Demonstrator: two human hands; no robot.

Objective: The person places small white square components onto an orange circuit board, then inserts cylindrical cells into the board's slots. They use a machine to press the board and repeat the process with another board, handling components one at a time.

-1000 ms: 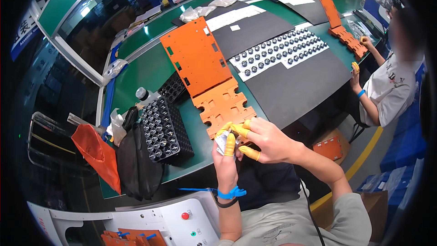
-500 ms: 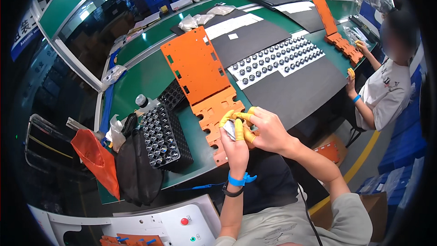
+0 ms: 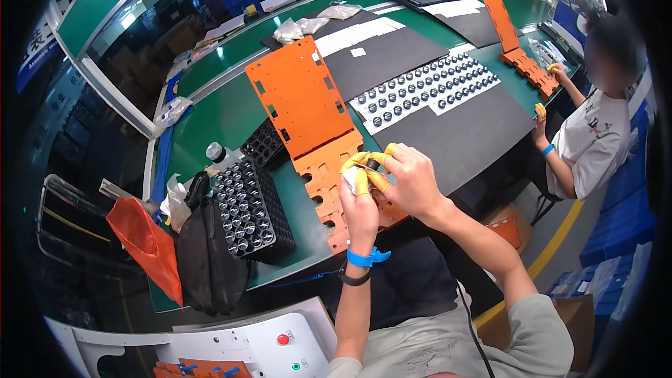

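We work over the green bench (image 3: 210,126), where the big orange panel (image 3: 301,94) lies flat with a smaller notched orange plate (image 3: 329,189) at its near end. Left of that sits our black tray of small cylindrical parts (image 3: 245,210), and farther out a sheet of black round parts in rows (image 3: 427,87).

Our left hand (image 3: 359,206) and right hand (image 3: 413,182) are pressed together above the notched plate, yellow-capped fingertips (image 3: 357,183) pinched on a small pale piece (image 3: 350,176). Exactly what it is we cannot tell.

The piece is tiny and held in mid-air, so a slip of the capped fingertips could drop it into the plate's notches or off the bench edge. A careless elbow could also nudge the tray, which sits near that edge.
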